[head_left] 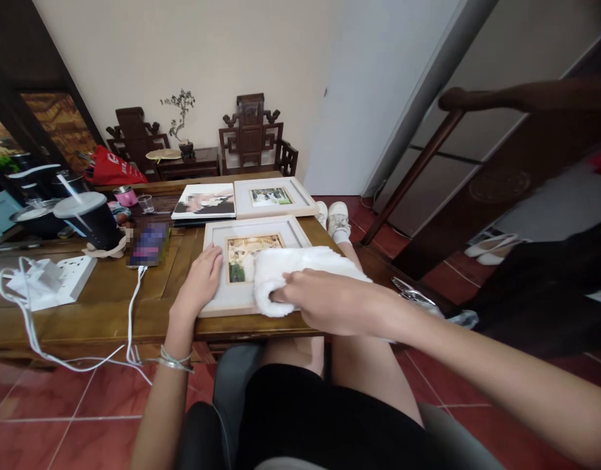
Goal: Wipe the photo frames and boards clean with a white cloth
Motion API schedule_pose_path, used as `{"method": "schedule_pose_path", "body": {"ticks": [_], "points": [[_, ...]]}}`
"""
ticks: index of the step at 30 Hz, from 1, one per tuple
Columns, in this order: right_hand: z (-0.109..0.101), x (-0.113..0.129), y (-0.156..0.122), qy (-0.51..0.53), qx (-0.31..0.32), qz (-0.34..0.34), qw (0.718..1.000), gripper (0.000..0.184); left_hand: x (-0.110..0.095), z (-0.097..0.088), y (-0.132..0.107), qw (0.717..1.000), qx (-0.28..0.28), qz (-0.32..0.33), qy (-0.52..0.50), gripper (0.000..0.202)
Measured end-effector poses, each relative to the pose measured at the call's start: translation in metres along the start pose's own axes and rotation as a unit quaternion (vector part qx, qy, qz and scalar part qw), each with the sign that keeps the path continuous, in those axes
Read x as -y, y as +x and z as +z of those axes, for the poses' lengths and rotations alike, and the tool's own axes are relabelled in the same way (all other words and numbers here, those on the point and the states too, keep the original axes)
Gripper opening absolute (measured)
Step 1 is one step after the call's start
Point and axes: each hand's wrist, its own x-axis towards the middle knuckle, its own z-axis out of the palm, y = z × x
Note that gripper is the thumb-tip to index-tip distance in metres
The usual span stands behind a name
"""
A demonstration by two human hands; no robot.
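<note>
A light wooden picture frame (241,307) lies flat at the table's front edge, with a wide pale border around a small photo. My left hand (202,277) grips its left side, the thumb side resting on the frame and the other fingers partly hidden. In my closed right hand (312,297) is a fluffy white cloth (310,261), bunched and pressed onto the frame's right part. The cloth covers that side of the photo and hangs past the right edge. Behind it lie a second picture frame (241,190) and a white-edged photo panel (190,210).
On the wooden table (183,326) at left are a lidded dark cup (97,225) with a straw, a phone (151,247) on a charging cable, a power strip (75,277) and a pink cup (125,196). A wooden chair (457,101) stands at right.
</note>
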Motion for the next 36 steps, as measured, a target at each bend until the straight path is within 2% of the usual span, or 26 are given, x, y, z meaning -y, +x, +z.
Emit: {"method": "schedule_pose_path", "body": {"ticks": [2, 4, 8, 11, 15, 19, 23, 27, 32, 34, 36], "points": [[-0.001, -0.002, -0.003, -0.007, 0.005, 0.007, 1.0, 0.035, 0.0, 0.001, -0.001, 1.0, 0.018, -0.007, 0.004, 0.044], [-0.002, 0.005, 0.004, -0.006, -0.001, -0.018, 1.0, 0.031, 0.001, 0.002, -0.001, 0.999, 0.028, -0.014, 0.006, 0.045], [0.001, 0.03, 0.033, -0.012, -0.067, -0.1, 0.993, 0.027, 0.004, 0.002, 0.0, 0.999, 0.036, -0.007, 0.018, 0.043], [0.008, 0.032, 0.036, -0.006, -0.104, -0.102, 0.989, 0.031, 0.007, 0.001, 0.002, 0.999, 0.047, 0.005, 0.025, 0.043], [0.021, 0.005, 0.0, 0.033, -0.126, -0.048, 0.99, 0.044, 0.011, 0.003, 0.002, 0.998, 0.038, 0.023, 0.042, 0.043], [0.035, -0.031, -0.039, 0.028, -0.113, 0.035, 0.993, 0.052, 0.011, 0.003, 0.002, 0.997, 0.048, 0.027, 0.055, 0.044], [0.044, -0.055, -0.047, 0.016, -0.137, 0.061, 0.989, 0.049, 0.009, 0.002, 0.001, 0.996, 0.05, 0.037, 0.057, 0.043], [0.046, -0.076, -0.024, 0.017, -0.158, 0.081, 0.984, 0.049, 0.011, 0.003, 0.0, 0.997, 0.044, 0.032, 0.055, 0.044], [0.039, -0.105, 0.027, 0.004, -0.195, 0.097, 0.976, 0.051, 0.014, 0.005, 0.0, 0.998, 0.028, 0.034, 0.042, 0.041], [0.03, -0.108, 0.051, -0.007, -0.222, 0.117, 0.968, 0.047, 0.014, 0.005, 0.0, 0.999, 0.024, 0.028, 0.039, 0.042], [0.018, -0.1, 0.077, -0.023, -0.251, 0.109, 0.961, 0.043, 0.014, 0.005, 0.0, 0.999, 0.02, 0.021, 0.036, 0.043]]}}
